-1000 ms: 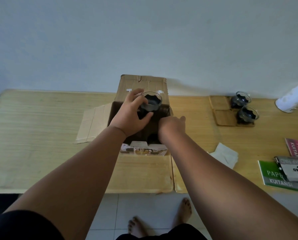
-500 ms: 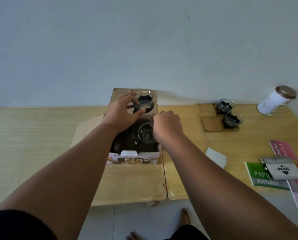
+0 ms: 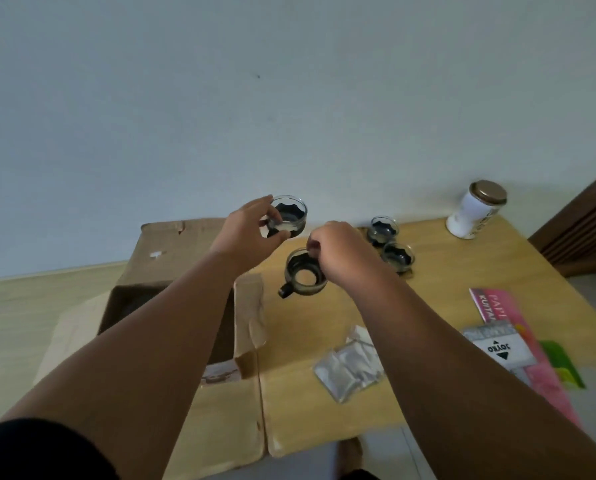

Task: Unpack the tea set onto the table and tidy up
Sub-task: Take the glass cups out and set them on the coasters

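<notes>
My left hand (image 3: 246, 237) grips a glass tea cup with a black holder (image 3: 289, 216), lifted above the open cardboard box (image 3: 172, 251). My right hand (image 3: 345, 254) holds a second glass cup with a black handle (image 3: 301, 277) by its rim, in the air just right of the box. Two more glass cups (image 3: 381, 230) (image 3: 398, 257) stand at the back of the wooden table (image 3: 438, 292), beyond my right hand. The inside of the box is mostly hidden by my left forearm.
A white canister with a brown lid (image 3: 476, 209) stands at the back right. A clear plastic bag (image 3: 350, 367) lies near the front edge. Pink and green booklets and a grey packet (image 3: 497, 348) lie at the right. A dark wooden door (image 3: 587, 223) is beyond the table.
Both hands have risen out of the box and shifted right, each carrying a cup. The view has swung to the right and tilted.
</notes>
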